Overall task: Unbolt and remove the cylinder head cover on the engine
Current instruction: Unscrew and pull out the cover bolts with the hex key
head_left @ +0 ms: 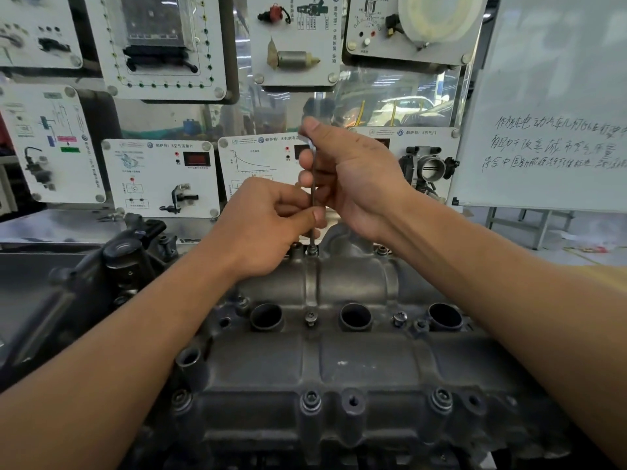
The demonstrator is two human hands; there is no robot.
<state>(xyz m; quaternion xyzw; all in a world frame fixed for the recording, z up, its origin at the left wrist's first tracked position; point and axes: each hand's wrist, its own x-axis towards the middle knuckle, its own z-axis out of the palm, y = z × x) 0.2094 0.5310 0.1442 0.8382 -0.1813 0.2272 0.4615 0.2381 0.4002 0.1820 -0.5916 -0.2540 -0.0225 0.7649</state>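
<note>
While key (pixel 312 198) stands upright in far-edge bolt (pixel 311 250), right hand (pixel 356 178) grips its top, left hand (pixel 268 225) pinches lower shaft. Cover (pixel 356 361) lies under hands, 3 near bolts (pixel 310 400) seated.

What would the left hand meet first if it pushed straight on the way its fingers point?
Beyond the hex key that the left hand pinches, probably the right hand, though depth is unclear.
</note>
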